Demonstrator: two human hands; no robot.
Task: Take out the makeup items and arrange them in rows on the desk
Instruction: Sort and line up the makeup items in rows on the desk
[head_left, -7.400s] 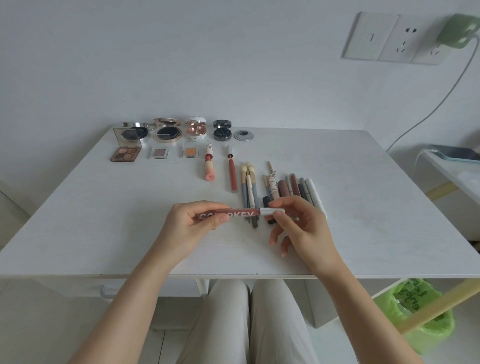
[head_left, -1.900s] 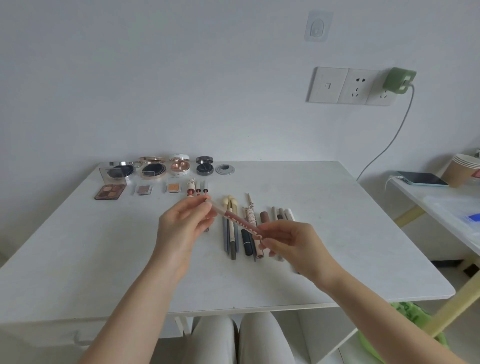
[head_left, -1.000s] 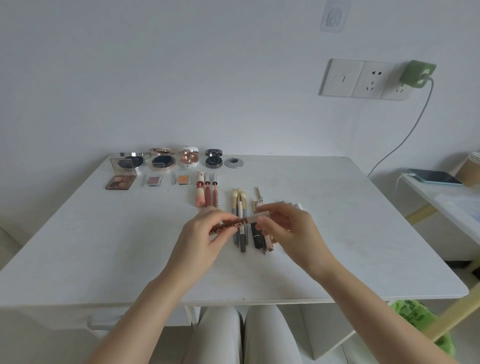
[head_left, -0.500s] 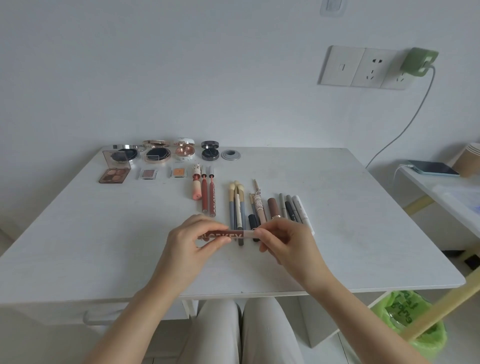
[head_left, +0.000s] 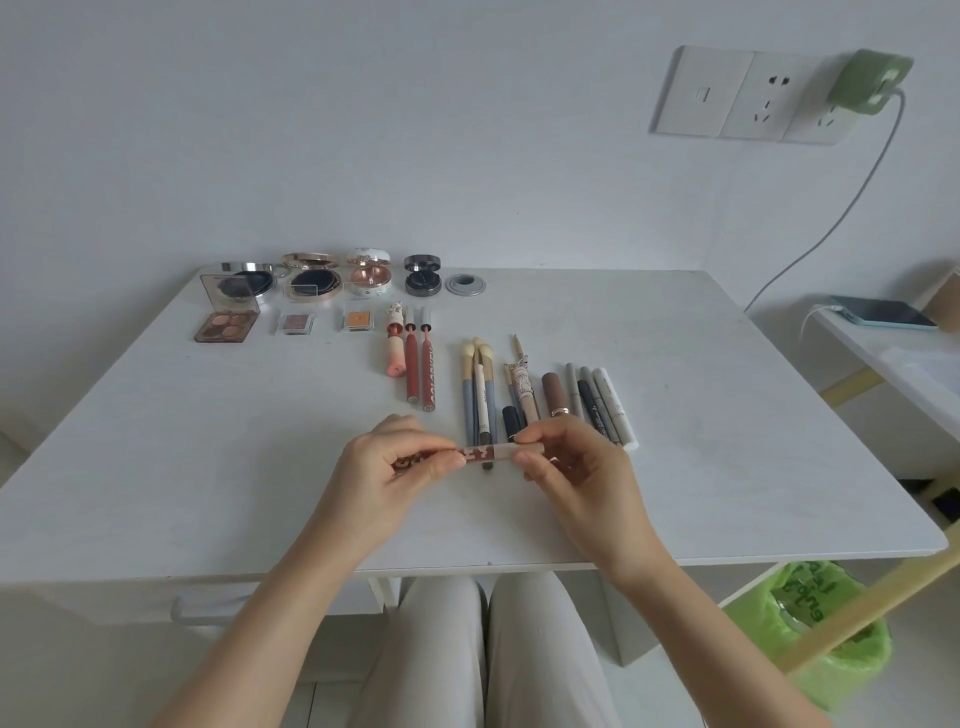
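left hand + right hand pinch lip gloss tube | 4 compacts open on desk

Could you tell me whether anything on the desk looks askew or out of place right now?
Mostly tidy. The pens and brushes lie bunched with uneven ends, unlike the neat lip tubes. The lip gloss is off the desk, held by the left hand and right hand.
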